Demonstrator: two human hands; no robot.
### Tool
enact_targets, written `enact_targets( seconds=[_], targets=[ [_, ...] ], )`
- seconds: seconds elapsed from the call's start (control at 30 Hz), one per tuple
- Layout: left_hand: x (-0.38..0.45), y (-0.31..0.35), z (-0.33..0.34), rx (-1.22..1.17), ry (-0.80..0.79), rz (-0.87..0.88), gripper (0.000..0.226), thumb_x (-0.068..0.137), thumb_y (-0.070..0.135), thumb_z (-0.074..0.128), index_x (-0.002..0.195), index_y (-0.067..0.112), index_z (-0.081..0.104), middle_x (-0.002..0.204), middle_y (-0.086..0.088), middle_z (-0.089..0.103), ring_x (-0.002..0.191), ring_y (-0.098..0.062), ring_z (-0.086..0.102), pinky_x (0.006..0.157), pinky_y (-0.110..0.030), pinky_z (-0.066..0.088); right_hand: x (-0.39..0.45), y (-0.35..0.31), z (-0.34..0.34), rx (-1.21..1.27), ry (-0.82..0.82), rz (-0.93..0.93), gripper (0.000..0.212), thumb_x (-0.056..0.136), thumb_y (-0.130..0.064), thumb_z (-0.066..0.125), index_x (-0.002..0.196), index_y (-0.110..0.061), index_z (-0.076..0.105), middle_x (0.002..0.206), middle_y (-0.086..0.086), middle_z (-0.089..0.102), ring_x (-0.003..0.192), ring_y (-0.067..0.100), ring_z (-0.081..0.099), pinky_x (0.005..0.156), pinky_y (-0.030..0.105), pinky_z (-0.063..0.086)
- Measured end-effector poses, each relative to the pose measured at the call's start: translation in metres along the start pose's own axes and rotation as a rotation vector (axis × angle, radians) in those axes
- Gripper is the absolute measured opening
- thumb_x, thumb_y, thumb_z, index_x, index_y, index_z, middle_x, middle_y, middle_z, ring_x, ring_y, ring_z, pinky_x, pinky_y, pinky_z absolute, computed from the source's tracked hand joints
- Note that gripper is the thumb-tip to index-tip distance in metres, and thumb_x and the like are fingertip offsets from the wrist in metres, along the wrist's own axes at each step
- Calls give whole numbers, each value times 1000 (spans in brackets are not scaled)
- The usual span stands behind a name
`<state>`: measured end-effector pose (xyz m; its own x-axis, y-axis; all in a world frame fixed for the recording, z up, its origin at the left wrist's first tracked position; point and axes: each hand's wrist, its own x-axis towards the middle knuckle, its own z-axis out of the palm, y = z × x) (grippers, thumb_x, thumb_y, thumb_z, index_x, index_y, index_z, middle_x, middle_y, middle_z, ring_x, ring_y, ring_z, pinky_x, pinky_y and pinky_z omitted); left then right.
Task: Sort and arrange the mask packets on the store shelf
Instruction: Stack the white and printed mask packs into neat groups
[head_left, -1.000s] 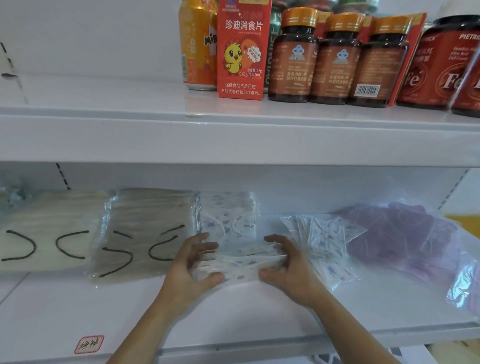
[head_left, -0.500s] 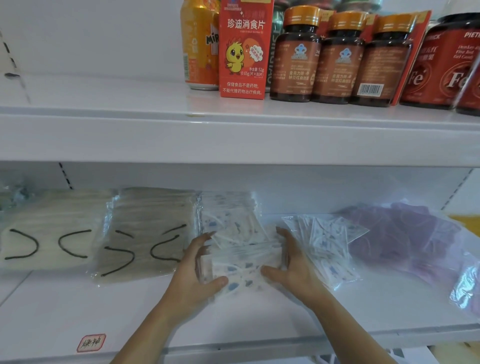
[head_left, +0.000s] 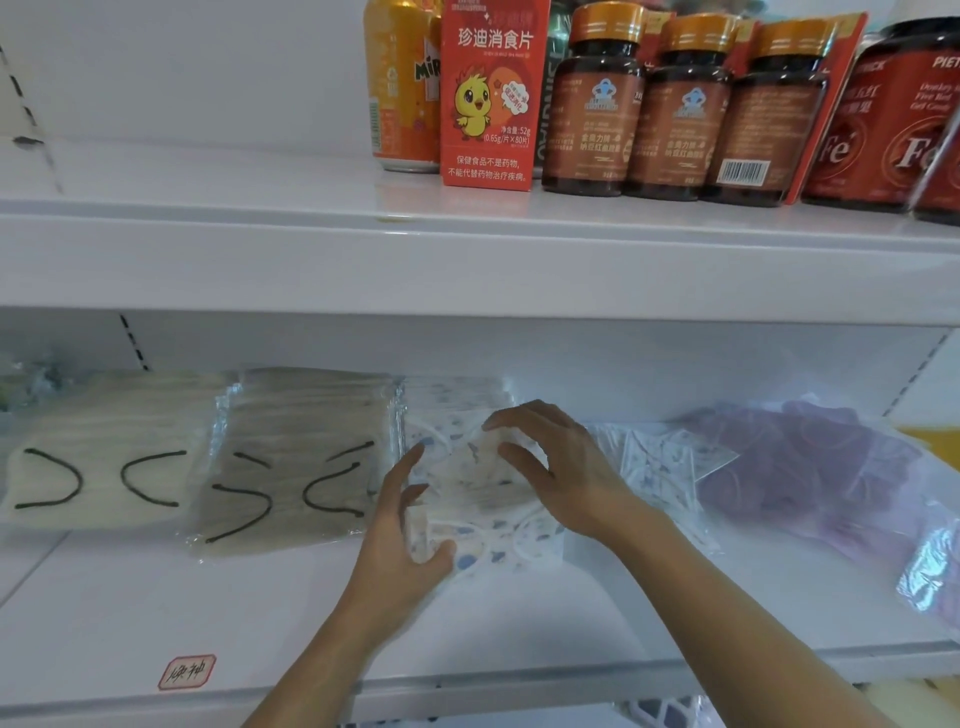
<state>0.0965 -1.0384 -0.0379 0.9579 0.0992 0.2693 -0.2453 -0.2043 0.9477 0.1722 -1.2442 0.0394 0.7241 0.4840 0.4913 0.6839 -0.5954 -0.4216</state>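
Note:
A stack of white mask packets with blue prints (head_left: 498, 540) lies mid-shelf on the lower white shelf (head_left: 156, 613). My left hand (head_left: 402, 535) grips its left front corner, thumb under the edge. My right hand (head_left: 556, 467) rests on top of the stack, fingers spread and curled over the upper packets. More printed white packets (head_left: 660, 467) lie fanned out just right of the stack. Two stacks of beige packets with black ear loops, one (head_left: 98, 457) at far left and one (head_left: 301, 457) beside it, sit side by side. A heap of purple mask packets (head_left: 810, 467) lies at the right.
The upper shelf (head_left: 467, 260) overhangs close above and carries an orange can (head_left: 400, 88), a red box with a chick (head_left: 491, 93), brown bottles (head_left: 680, 104) and red jars (head_left: 898, 119). A red-bordered label (head_left: 186, 671) sits on the lower shelf's front left.
My right hand lifted from the stack's right side and now lies on top of it. My left hand slid along the left edge, and the printed stack shifted back toward its pile.

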Motion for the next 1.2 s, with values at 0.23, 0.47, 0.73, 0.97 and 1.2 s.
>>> enact_targets(
  seconds=[0.23, 0.47, 0.73, 0.97, 1.2],
  targets=[
    [-1, -1, 0, 36, 0, -4, 110, 78, -5, 73, 148, 60, 20, 151, 17, 41, 137, -5, 44, 107, -21, 42, 14, 0, -2, -278, -9, -246, 12, 98, -11, 62, 105, -19, 66, 84, -4, 65, 87, 20, 56, 79, 40, 49],
    [-2, -6, 1, 56, -38, -11, 114, 77, -9, 71, 148, 63, 16, 117, 7, 68, 109, -23, 67, 100, -41, 54, 15, -16, 26, -356, -134, -354, 27, 85, -4, 68, 105, -21, 71, 80, -2, 59, 85, 25, 53, 72, 40, 47],
    [-3, -1, -1, -36, 62, -8, 103, 81, -19, 67, 151, 45, 25, 119, 17, 64, 106, -3, 65, 82, -13, 53, -20, -5, 13, 134, 157, 183, 46, 90, -50, 62, 134, -38, 55, 128, -24, 58, 121, -4, 49, 102, 17, 38],
    [-1, -6, -3, 66, -55, -12, 76, 76, 0, 66, 131, 46, 41, 132, 23, 52, 126, -1, 51, 106, -22, 41, -78, 35, 46, 740, -58, 461, 115, 53, -21, 101, 146, -36, 35, 135, 6, 57, 119, 24, 65, 95, 49, 57],
    [-4, -4, -8, 0, 1, -39, 79, 70, -2, 56, 140, 32, 43, 123, 11, 59, 122, -16, 52, 109, -26, 38, -83, 36, 50, 638, 115, 479, 95, 59, -5, 97, 130, -45, 47, 130, -1, 48, 120, -2, 50, 98, 22, 50]
  ],
)
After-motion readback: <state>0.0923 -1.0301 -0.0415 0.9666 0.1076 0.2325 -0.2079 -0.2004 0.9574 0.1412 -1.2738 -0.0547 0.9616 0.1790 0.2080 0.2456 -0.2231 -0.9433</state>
